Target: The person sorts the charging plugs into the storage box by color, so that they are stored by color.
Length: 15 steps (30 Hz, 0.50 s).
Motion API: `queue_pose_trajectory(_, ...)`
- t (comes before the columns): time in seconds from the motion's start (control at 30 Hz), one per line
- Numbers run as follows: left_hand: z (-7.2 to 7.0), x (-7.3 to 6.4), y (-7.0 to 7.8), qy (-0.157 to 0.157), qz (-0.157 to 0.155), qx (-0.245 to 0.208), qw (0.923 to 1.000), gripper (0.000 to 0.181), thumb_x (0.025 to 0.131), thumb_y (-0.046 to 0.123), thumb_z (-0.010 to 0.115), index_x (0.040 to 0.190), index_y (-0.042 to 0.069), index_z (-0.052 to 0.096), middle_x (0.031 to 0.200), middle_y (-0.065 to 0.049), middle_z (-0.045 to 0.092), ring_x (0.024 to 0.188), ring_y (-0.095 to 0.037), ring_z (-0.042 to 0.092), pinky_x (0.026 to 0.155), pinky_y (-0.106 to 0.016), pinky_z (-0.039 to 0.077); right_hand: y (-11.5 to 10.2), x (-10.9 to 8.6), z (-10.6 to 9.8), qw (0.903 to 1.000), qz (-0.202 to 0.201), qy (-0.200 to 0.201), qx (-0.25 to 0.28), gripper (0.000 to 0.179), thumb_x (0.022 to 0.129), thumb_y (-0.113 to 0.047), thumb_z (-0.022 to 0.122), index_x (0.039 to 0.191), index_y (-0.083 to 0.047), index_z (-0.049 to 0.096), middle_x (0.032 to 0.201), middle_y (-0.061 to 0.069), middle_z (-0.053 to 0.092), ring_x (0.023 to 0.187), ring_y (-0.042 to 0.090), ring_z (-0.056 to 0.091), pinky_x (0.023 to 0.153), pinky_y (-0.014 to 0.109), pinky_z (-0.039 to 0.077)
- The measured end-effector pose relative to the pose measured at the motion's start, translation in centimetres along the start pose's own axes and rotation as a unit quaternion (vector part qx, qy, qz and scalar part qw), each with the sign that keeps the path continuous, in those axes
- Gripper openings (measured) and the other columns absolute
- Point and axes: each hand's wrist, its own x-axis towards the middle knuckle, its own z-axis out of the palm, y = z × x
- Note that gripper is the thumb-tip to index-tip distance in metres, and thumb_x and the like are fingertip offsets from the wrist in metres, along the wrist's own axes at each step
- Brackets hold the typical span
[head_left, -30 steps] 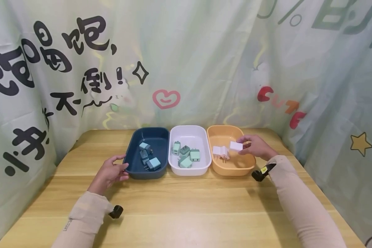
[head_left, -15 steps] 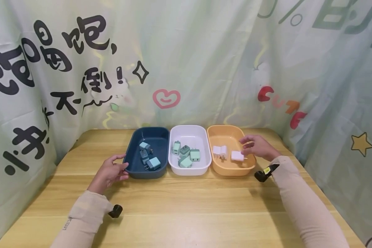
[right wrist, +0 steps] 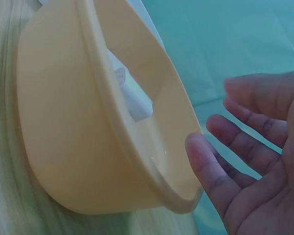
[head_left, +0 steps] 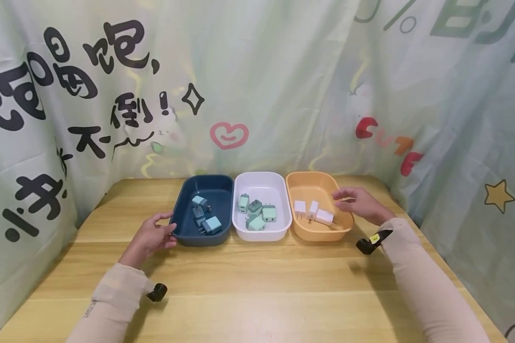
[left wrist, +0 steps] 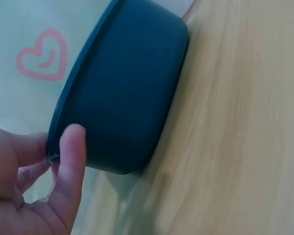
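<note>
My left hand (head_left: 152, 233) is at the left rim of a dark blue plastic tray (head_left: 202, 239). In the left wrist view its thumb lies against the outer wall and the fingers hold the rim. Blue plug-in chargers (head_left: 211, 225) lie in that tray. My right hand (head_left: 362, 205) hovers at the right rim of an orange-yellow tray (head_left: 322, 235), holding nothing, fingers and thumb apart. Inside are three white chargers, the nearest one (head_left: 324, 217) lying on its side; part of a white charger (right wrist: 134, 98) shows past the rim in the right wrist view.
A white tray (head_left: 262, 235) with several mint-green chargers (head_left: 269, 213) stands between the other two, side by side on the wooden table (head_left: 257, 286). A printed curtain (head_left: 279, 95) hangs behind. Small black cameras (head_left: 158, 292) are strapped at both wrists.
My right hand has let go of a white charger, which dropped into the orange-yellow tray and came to rest beside the other two. The hand has drawn slightly right. My left hand stays put.
</note>
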Motion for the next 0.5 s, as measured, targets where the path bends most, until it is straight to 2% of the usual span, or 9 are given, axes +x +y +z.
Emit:
queue_pose_trajectory(0.1, -0.2, -0.2, 0.0, 0.009, 0.01, 0.027, 0.9995, 0.053, 0.102, 0.02, 0.051, 0.151, 0.012, 0.032, 0.106, -0.022, 0.053, 0.074, -0.021, 0.061, 0.068, -0.031, 0.059, -0.3, -0.4, 0.1, 0.9995, 0.009, -0.003, 0.03, 0.043, 0.098, -0.007, 0.056, 0.13, 0.019, 0.042, 0.131, 0.037, 0.043, 0.115, 0.041, 0.053, 0.092, 0.033, 0.051)
queue_pose_trajectory(0.17, -0.3, -0.4, 0.1, 0.02, 0.02, 0.051, 0.9983, 0.052, 0.102, 0.026, 0.05, 0.15, 0.01, 0.035, 0.109, -0.023, 0.054, 0.079, -0.023, 0.062, 0.071, -0.031, 0.058, -0.5, -0.7, 0.2, 0.9987, 0.007, -0.001, 0.051, 0.043, 0.1, -0.008, 0.053, 0.13, 0.02, 0.04, 0.131, 0.038, 0.041, 0.114, 0.035, 0.055, 0.093, 0.033, 0.051)
queue_pose_trajectory(0.27, -0.5, -1.0, 0.2, 0.037, 0.045, 0.079, 0.9951, 0.054, 0.102, 0.035, 0.049, 0.147, 0.007, 0.038, 0.12, -0.027, 0.053, 0.089, -0.029, 0.064, 0.079, -0.036, 0.057, -0.8, -1.3, 0.4, 0.9986, 0.005, 0.007, 0.053, 0.043, 0.102, -0.014, 0.049, 0.129, 0.02, 0.042, 0.13, 0.037, 0.043, 0.107, 0.025, 0.06, 0.09, 0.03, 0.052)
queue_pose_trajectory(0.33, -0.6, -1.4, 0.2, 0.056, 0.076, 0.102, 0.9903, 0.055, 0.101, 0.038, 0.049, 0.144, 0.005, 0.041, 0.128, -0.03, 0.05, 0.099, -0.036, 0.063, 0.084, -0.041, 0.056, -0.9, -1.9, 0.7, 0.9988, 0.002, 0.015, 0.046, 0.043, 0.103, -0.016, 0.049, 0.127, 0.019, 0.043, 0.127, 0.035, 0.046, 0.102, 0.022, 0.061, 0.085, 0.028, 0.054)
queue_pose_trajectory(0.4, -0.6, -1.8, 0.2, 0.089, 0.115, 0.136, 0.98, 0.053, 0.101, 0.04, 0.049, 0.138, 0.003, 0.047, 0.129, -0.029, 0.051, 0.105, -0.038, 0.061, 0.087, -0.045, 0.054, -1.1, -2.6, 1.1, 0.9992, 0.0, 0.025, 0.03, 0.042, 0.103, -0.017, 0.05, 0.126, 0.018, 0.046, 0.123, 0.033, 0.05, 0.098, 0.02, 0.063, 0.08, 0.029, 0.056)
queue_pose_trajectory(0.43, -0.6, -2.0, 0.2, 0.112, 0.134, 0.157, 0.972, 0.051, 0.1, 0.041, 0.049, 0.134, 0.003, 0.051, 0.127, -0.028, 0.054, 0.106, -0.039, 0.06, 0.088, -0.046, 0.053, -1.1, -2.9, 1.4, 0.9992, -0.004, 0.032, 0.023, 0.041, 0.102, -0.017, 0.051, 0.125, 0.017, 0.048, 0.121, 0.033, 0.052, 0.096, 0.02, 0.063, 0.077, 0.029, 0.056)
queue_pose_trajectory(0.5, -0.4, -2.4, 0.1, 0.161, 0.175, 0.197, 0.951, 0.045, 0.1, 0.041, 0.051, 0.121, 0.002, 0.059, 0.117, -0.024, 0.06, 0.103, -0.037, 0.059, 0.085, -0.045, 0.051, -1.2, -3.5, 2.0, 0.9988, -0.017, 0.045, 0.012, 0.038, 0.101, -0.014, 0.052, 0.122, 0.017, 0.05, 0.115, 0.031, 0.056, 0.091, 0.02, 0.064, 0.072, 0.032, 0.057)
